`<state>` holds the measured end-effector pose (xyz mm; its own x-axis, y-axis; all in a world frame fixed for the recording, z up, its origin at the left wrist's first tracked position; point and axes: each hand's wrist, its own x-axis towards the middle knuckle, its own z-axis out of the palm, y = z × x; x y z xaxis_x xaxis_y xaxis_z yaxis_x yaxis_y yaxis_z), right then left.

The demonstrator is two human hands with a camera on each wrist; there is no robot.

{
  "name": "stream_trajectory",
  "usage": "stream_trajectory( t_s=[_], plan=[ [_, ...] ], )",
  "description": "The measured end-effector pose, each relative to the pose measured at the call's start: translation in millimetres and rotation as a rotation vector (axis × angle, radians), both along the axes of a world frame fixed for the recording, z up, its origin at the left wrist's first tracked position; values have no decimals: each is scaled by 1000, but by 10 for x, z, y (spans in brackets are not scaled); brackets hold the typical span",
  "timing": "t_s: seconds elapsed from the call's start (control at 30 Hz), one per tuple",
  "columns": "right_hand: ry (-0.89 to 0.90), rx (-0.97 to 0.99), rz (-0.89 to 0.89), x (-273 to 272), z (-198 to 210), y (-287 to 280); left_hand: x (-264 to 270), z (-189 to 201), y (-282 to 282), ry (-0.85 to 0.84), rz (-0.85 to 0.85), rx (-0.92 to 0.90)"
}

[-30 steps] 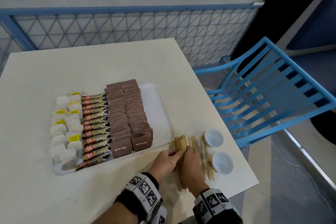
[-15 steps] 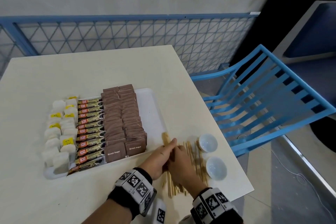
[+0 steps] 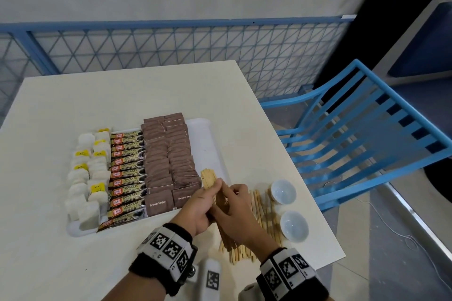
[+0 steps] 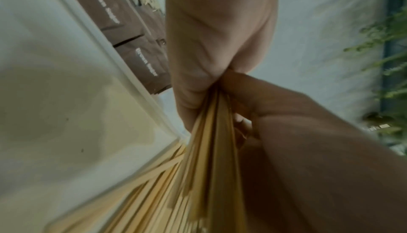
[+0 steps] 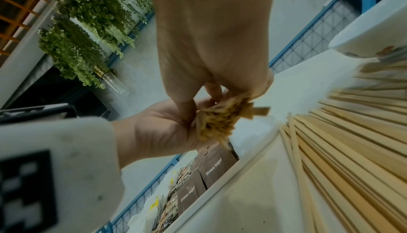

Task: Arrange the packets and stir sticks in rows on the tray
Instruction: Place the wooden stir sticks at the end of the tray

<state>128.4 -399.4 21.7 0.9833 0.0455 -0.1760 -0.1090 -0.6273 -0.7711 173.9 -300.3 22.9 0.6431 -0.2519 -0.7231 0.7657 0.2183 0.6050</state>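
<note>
The white tray (image 3: 215, 146) holds rows of tea bags (image 3: 90, 173), coffee sticks (image 3: 127, 171) and brown sugar packets (image 3: 168, 159); a bare strip runs along its right side. Both hands hold one bundle of wooden stir sticks (image 3: 208, 178) above the tray's near right corner. My left hand (image 3: 211, 193) wraps round it from the left, and my right hand (image 3: 232, 194) pinches it from the right. In the left wrist view the bundle (image 4: 211, 141) fans out below the left hand (image 4: 209, 48). The right wrist view shows the bundle's end (image 5: 220, 120) between both hands.
More loose stir sticks (image 3: 265, 222) lie on the table (image 3: 146, 95) right of the tray, also seen as loose sticks (image 5: 341, 141). Two small white bowls (image 3: 283, 192) (image 3: 294, 226) stand beside them near the table's right edge. A blue chair (image 3: 354, 144) stands to the right.
Both hands have gathered a bundle of sticks from the pile on the table, lifted it and moved it left over the tray's near right corner.
</note>
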Motion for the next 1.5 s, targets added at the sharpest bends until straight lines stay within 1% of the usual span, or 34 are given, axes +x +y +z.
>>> stream_trajectory(
  t_s=[0.1, 0.17, 0.23, 0.3, 0.33, 0.4, 0.47, 0.5, 0.53, 0.6, 0.7, 0.8, 0.9, 1.03, 1.2, 1.3, 1.5],
  plan=[
    [32, 176, -18, -68, -6, -9, -49, 44, -8, -83, -46, 106],
    [67, 259, -20, -103, -8, -7, -86, 36, 0, -116, -58, 184],
    [116, 345, -59, -114, -1, -31, -101, -1, 38, -103, -32, 226],
    [140, 368, -137, -101, 10, -86, -104, -16, 112, -31, 39, 181],
    [132, 311, -188, -95, -4, -121, -103, -16, 154, 14, 91, 129],
    [140, 73, -303, -98, -85, -189, -98, -1, 241, 69, 159, 53],
    [195, -200, -365, -144, -170, -200, -95, 9, 320, 68, 163, 34],
    [209, -312, -364, -174, -220, -188, -90, 19, 360, 61, 158, 33],
    [218, -393, -355, -203, -262, -167, -87, 33, 398, 53, 154, 29],
    [250, -473, -361, -245, -342, -120, -82, 50, 476, 37, 157, 27],
    [344, -523, -402, -257, -407, -55, -100, 62, 563, 33, 169, 31],
    [414, -496, -453, -235, -455, -9, -134, 73, 607, 28, 161, 28],
    [378, -489, -490, -224, -489, 39, -166, 75, 627, 28, 157, 28],
    [292, -530, -481, -211, -472, 122, -195, 74, 649, 26, 169, 16],
    [299, -462, -475, -152, -495, 57, -244, 56, 692, 11, 173, 27],
    [286, -504, -438, -151, -517, 36, -274, 17, 708, 17, 175, 26],
    [350, -558, -429, -74, -525, 105, -268, 4, 664, 9, 162, 6]
  ],
)
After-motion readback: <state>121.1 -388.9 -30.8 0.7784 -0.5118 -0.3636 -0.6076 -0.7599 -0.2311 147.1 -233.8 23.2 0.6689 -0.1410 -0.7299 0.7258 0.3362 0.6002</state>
